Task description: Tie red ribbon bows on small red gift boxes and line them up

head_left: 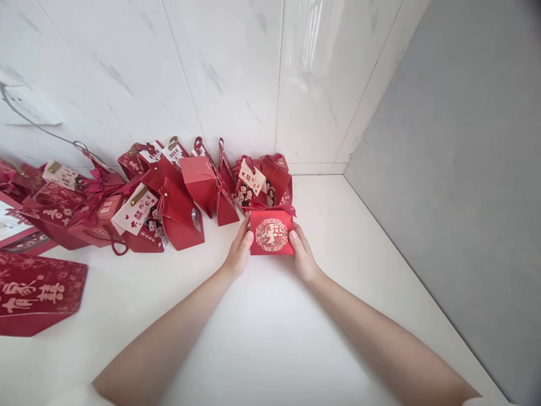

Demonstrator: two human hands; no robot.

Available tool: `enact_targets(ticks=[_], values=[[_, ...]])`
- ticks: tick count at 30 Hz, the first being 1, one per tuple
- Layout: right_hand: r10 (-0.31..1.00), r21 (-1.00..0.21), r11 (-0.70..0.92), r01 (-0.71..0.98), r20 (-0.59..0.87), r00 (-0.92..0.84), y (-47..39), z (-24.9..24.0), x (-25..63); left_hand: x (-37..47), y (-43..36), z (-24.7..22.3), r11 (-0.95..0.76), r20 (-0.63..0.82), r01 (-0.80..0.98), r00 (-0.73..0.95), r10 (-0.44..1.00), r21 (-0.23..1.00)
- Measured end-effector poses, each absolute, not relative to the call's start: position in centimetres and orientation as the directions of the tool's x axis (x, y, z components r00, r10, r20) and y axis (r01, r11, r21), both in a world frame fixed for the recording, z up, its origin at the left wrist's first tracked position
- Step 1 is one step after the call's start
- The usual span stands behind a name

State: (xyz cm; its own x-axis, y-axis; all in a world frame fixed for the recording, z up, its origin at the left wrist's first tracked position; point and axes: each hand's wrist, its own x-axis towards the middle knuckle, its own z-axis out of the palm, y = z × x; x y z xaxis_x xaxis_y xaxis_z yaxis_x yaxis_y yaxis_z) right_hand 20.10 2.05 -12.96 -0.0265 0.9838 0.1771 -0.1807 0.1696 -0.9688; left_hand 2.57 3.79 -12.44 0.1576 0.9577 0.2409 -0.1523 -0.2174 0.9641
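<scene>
Box (272, 250) in red, its medallion (271, 234) facing me, stands at 12 o'clock, clasped between my left hand (240, 251) and right hand (305, 256); whether its base meets the white tabletop (262, 349), I cannot tell. My hands grasp its 9 and 3 o'clock edges, thumbs (249, 240) forward, probably to hold it level and leave the print uncovered. Just beyond, at 12 o'clock, stand more red boxes (282, 179), with a pale tag (252, 176). Other boxes (182, 220) crowd from 9 to 11 o'clock toward the marbled wall (228, 73), likely grouped for order. A larger box (42, 287) occupies 9 o'clock.
</scene>
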Motion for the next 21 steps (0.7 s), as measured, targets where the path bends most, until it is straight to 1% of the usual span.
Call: enact_targets(ticks=[9,14,21], values=[[0.984,-0.963,0.173,-0.206,0.178,-0.006,2.19,-13.33,20.13,2.60,3.93,-12.42,-0.223,0.238,-0.111,0.151,0.959,0.968],[0.985,-0.963,0.171,-0.208,0.175,-0.001,2.17,-13.34,20.16,2.46,4.10,-12.71,-0.243,0.263,-0.122,0.197,0.944,0.962],[0.985,-0.967,0.165,-0.193,0.171,-0.014,2.11,-12.89,20.17,2.51,4.05,-12.76,-0.224,0.250,-0.140,0.200,0.947,0.964]])
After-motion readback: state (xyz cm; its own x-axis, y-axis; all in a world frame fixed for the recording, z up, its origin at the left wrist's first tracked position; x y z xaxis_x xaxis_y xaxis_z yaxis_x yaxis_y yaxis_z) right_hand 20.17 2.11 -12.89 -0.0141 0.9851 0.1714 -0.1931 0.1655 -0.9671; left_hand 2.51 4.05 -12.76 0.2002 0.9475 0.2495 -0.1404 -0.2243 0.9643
